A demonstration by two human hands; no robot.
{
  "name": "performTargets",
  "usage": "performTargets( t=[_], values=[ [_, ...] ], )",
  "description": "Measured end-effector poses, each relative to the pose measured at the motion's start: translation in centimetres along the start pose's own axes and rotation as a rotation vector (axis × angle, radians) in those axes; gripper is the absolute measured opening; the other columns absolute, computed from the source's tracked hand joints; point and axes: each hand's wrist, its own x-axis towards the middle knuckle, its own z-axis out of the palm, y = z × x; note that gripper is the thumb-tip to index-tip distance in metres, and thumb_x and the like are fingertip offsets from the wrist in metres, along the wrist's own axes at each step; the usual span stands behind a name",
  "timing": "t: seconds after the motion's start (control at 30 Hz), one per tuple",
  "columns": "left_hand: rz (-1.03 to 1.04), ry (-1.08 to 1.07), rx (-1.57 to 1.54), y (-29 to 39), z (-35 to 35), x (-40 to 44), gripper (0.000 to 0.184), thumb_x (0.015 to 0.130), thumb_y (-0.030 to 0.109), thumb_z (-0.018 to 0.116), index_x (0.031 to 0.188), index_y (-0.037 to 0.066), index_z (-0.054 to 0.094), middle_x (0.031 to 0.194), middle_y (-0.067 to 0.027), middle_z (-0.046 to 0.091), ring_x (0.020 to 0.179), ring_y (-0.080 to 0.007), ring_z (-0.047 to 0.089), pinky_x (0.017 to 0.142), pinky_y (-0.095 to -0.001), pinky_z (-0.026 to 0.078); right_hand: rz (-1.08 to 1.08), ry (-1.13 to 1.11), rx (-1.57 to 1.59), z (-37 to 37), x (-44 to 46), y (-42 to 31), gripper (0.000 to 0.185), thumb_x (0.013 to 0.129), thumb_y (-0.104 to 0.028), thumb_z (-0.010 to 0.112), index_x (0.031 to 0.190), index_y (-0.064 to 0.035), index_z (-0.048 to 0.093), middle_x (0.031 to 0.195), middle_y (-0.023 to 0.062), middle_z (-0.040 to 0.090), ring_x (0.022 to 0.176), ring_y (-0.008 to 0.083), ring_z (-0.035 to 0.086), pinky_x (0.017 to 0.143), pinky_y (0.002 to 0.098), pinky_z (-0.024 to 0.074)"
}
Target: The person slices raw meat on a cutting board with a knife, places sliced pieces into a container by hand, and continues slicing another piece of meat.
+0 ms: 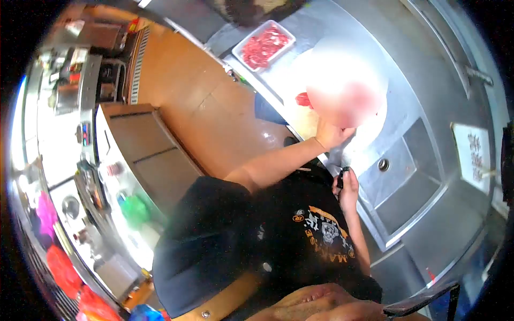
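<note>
My left hand (332,135) reaches over the near side of a round, glare-whitened board (375,125). Its fingers run into a blurred patch with reddish meat (361,99), so their grip is hidden. A small piece of red meat (303,99) lies just beyond this hand, on the board's left part. Close to the counter's front edge, my right hand (348,188) is closed around a black handle (341,176); whatever extends from the handle is lost in glare.
A white tray of cut red meat (286,47) stands on the steel counter at the top. A sink with a drain (383,164) is at the right, near a sign (472,157). Steel cabinets (144,136) and a cluttered worktop flank the brown tiled floor on the left.
</note>
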Motion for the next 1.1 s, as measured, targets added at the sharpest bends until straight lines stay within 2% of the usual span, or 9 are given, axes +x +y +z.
performTargets(
  t=[0.3, 0.4, 0.47, 0.6, 0.73, 0.87, 0.93, 1.0, 1.1],
  values=[
    [0.182, 0.482, -0.044, 4.6, -13.0, 12.8, 0.036, 0.077, 0.017, 0.082, 0.109, 0.01, 0.071, 0.106, -0.0116, 0.069, 0.098, -0.0336, 0.065, 0.091, -0.046, 0.051, -0.404, -0.228, -0.236, 10.3, 1.2, -13.5, 0.039, 0.11, -0.024, 0.051, 0.139, 0.0026, 0.052, 0.079, 0.0038, 0.058, 0.058, 0.0091, 0.052, 0.054, 0.0238, 0.0444],
    [0.037, 0.413, 0.182, 0.5, -18.3, 17.1, 0.029, 0.081, 0.022, 0.079, 0.105, 0.009, 0.071, 0.103, -0.0109, 0.069, 0.091, -0.0351, 0.063, 0.086, -0.0451, 0.052, -0.379, -0.283, -0.231, 13.8, 3.6, -16.0, 0.041, 0.111, -0.033, 0.051, 0.135, -0.0006, 0.053, 0.077, 0.0041, 0.059, 0.055, 0.0107, 0.053, 0.051, 0.0242, 0.043],
    [0.256, 0.738, 0.351, -6.2, -18.0, 19.5, 0.037, 0.081, 0.028, 0.081, 0.112, 0.01, 0.071, 0.098, -0.0142, 0.068, 0.094, -0.0389, 0.063, 0.092, -0.0486, 0.053, -0.309, -0.211, -0.186, 14.6, 5.3, -15.6, 0.037, 0.111, -0.031, 0.052, 0.136, -0.0031, 0.055, 0.077, 0.0035, 0.06, 0.055, 0.0108, 0.052, 0.05, 0.0255, 0.0432],
    [-0.096, 0.229, 0.125, -21.3, -16.9, 18.4, 0.033, 0.088, 0.032, 0.077, 0.108, 0.007, 0.075, 0.103, -0.0158, 0.071, 0.101, -0.0376, 0.066, 0.096, -0.0461, 0.052, -0.258, -0.15, -0.227, 12.3, 5.4, -12.9, 0.038, 0.111, -0.03, 0.051, 0.136, -0.002, 0.055, 0.077, 0.0042, 0.06, 0.054, 0.011, 0.052, 0.05, 0.0252, 0.0424],
    [-0.127, 0.364, 0.343, -22.8, -18.3, 16.8, 0.023, 0.091, 0.025, 0.071, 0.108, 0.009, 0.077, 0.107, -0.0166, 0.073, 0.103, -0.0376, 0.067, 0.096, -0.0454, 0.053, -0.161, 0.004, -0.253, 6.6, 3.0, -8.4, 0.035, 0.112, -0.029, 0.05, 0.134, -0.0028, 0.056, 0.07, 0.0034, 0.057, 0.05, 0.0114, 0.051, 0.049, 0.0245, 0.0417],
    [-0.051, 0.234, 0.479, -25.5, -15.8, 15.7, 0.025, 0.09, 0.03, 0.071, 0.108, 0.013, 0.078, 0.108, -0.0132, 0.073, 0.109, -0.0361, 0.065, 0.099, -0.0493, 0.051, -0.055, 0.176, -0.218, 1.3, -0.2, -4.4, 0.033, 0.11, -0.031, 0.054, 0.131, -0.0054, 0.057, 0.073, 0.0006, 0.059, 0.05, 0.009, 0.052, 0.044, 0.0236, 0.0398],
    [-0.019, -0.077, 0.72, -26.0, -14.8, 15.5, 0.033, 0.093, 0.04, 0.065, 0.114, 0.019, 0.077, 0.127, -0.0117, 0.068, 0.127, -0.0356, 0.056, 0.11, -0.056, 0.043, 0.036, 0.218, -0.244, -0.6, -1.5, -4.1, 0.037, 0.11, -0.031, 0.055, 0.137, -0.0061, 0.057, 0.073, -0.0001, 0.058, 0.052, 0.0088, 0.051, 0.047, 0.024, 0.0416],
    [-0.08, -0.314, 0.783, -22.3, -15.9, 16.5, 0.034, 0.094, 0.039, 0.061, 0.117, 0.018, 0.076, 0.124, -0.0121, 0.068, 0.127, -0.0387, 0.056, 0.11, -0.0559, 0.043, 0.005, 0.237, -0.332, -2.2, -2.2, -3.0, 0.04, 0.109, -0.028, 0.058, 0.142, -0.0048, 0.056, 0.074, -0.0015, 0.056, 0.06, 0.0072, 0.052, 0.052, 0.025, 0.0448],
    [0.056, -0.092, 0.84, -17.2, -16.3, 15.1, 0.033, 0.09, 0.03, 0.062, 0.116, 0.018, 0.076, 0.119, -0.0109, 0.07, 0.118, -0.036, 0.062, 0.098, -0.0508, 0.052, 0.027, 0.228, -0.385, -2.7, -2.1, -2.7, 0.041, 0.109, -0.024, 0.058, 0.145, -0.0059, 0.055, 0.075, -0.0017, 0.055, 0.06, 0.0071, 0.052, 0.051, 0.0249, 0.0445]
  ],
)
